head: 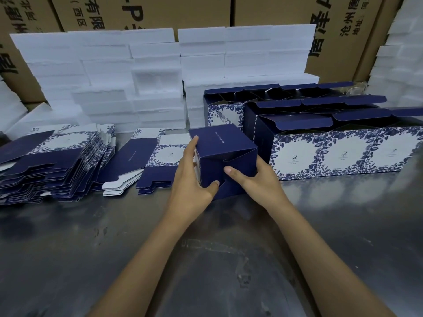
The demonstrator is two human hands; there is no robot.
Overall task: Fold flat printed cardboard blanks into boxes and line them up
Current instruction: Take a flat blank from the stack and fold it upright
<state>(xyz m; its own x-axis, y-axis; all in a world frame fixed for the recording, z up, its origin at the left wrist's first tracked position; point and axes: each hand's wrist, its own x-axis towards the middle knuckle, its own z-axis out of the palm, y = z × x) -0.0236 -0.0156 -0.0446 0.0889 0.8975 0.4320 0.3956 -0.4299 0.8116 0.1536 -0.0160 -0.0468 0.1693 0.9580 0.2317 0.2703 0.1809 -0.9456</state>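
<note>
Box [225, 159] gripped by left hand [194, 177] and right hand [256, 177], thumbs pressing base flaps; seat them fully before releasing.

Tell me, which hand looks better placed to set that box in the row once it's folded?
Probably the right hand: it holds the box on the side nearest the row of finished boxes, while the left hand grips the far side.
</note>
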